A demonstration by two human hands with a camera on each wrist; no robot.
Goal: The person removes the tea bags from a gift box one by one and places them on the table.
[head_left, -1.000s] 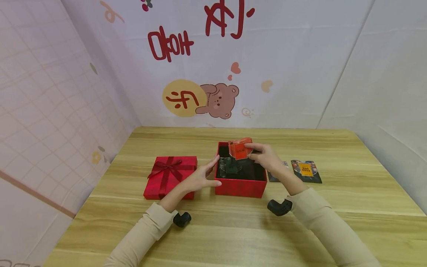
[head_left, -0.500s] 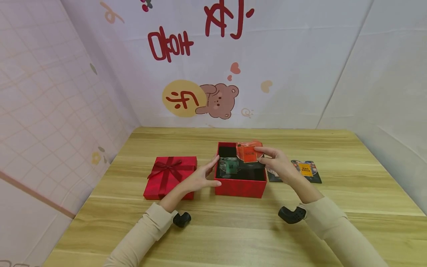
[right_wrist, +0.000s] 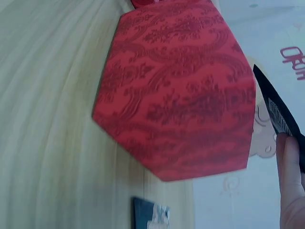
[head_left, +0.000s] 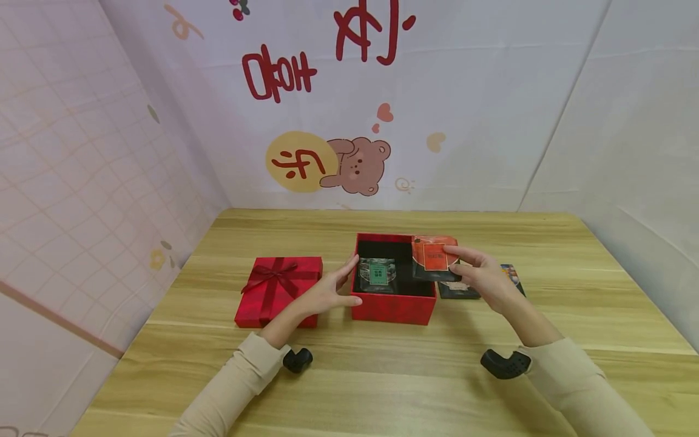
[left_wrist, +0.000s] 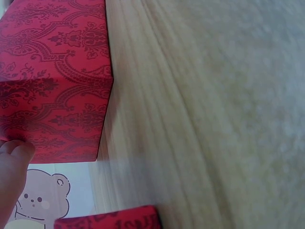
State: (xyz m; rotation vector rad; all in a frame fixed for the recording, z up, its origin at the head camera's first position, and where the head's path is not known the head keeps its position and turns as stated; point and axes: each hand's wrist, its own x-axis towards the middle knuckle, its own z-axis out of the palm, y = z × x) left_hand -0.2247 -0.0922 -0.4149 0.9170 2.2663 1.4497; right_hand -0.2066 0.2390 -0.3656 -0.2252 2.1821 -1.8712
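A red patterned gift box [head_left: 390,308] stands uncovered on the table. My left hand [head_left: 326,294] rests against its left side, fingers extended and thumb apart near the front corner. The left wrist view shows fingertips [left_wrist: 21,150] touching the box wall. Pinched by my right hand [head_left: 486,282] is a flat orange-and-black packet [head_left: 435,258], raised over the box's right edge. Its dark back [right_wrist: 279,114] shows in the right wrist view. A dark packet with a green label [head_left: 378,274] lies inside the box on the left.
Left of the box lies its red lid [head_left: 289,282] with a dark red ribbon bow. To the right, a dark packet [head_left: 457,292] and another packet [head_left: 512,274] lie on the wooden table [head_left: 382,376], partly hidden by my right hand. A printed cloth [head_left: 475,91] hangs behind.
My right hand has moved the orange-and-black packet rightward from above the box's middle to its right edge, uncovering the green-labelled packet. My left hand has stayed at the box.
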